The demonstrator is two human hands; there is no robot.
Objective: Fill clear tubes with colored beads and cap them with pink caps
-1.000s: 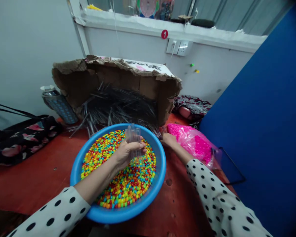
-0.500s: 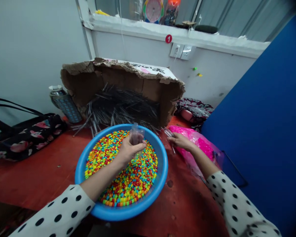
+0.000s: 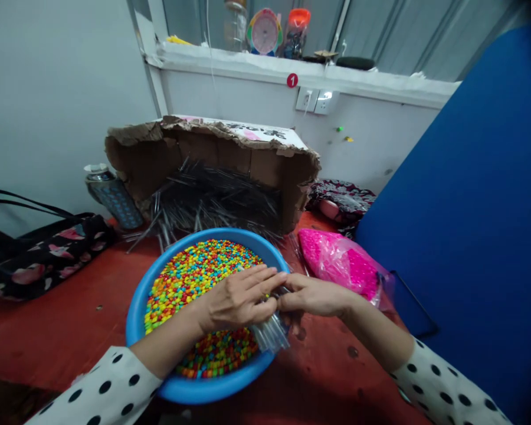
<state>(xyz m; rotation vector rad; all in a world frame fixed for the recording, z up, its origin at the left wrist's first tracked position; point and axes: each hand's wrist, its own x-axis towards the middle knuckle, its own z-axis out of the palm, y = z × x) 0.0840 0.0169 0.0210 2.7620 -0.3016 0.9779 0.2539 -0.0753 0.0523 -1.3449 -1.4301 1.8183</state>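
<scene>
Left to right: a blue basin (image 3: pixel 135 313) of little coloured pieces (image 3: pixel 212 265) sits toward the near edge of the red tabletop (image 3: pixel 48 330), and the bunch of clear tubes (image 3: pixel 272 335) is over the basin's right side, lower ends tilted toward that same edge. My read is the step is bunching the tubes between both hands, so I'd let the left hand (image 3: pixel 243 298) do the holding, snug but not hard since thin plastic probably slips, and use the right hand (image 3: pixel 316 295) to nudge stragglers into line. I'd mind the rim too, a bump could knock ends crooked. Grip-wise, the left is palm-down, fingers fairly straight on top, closed over the tubes. The right, on the side toward the tabletop's right edge, has bent fingers meeting the left's fingertips; its underside is hidden, so can't tell how firmly it's gripping, if at all.
</scene>
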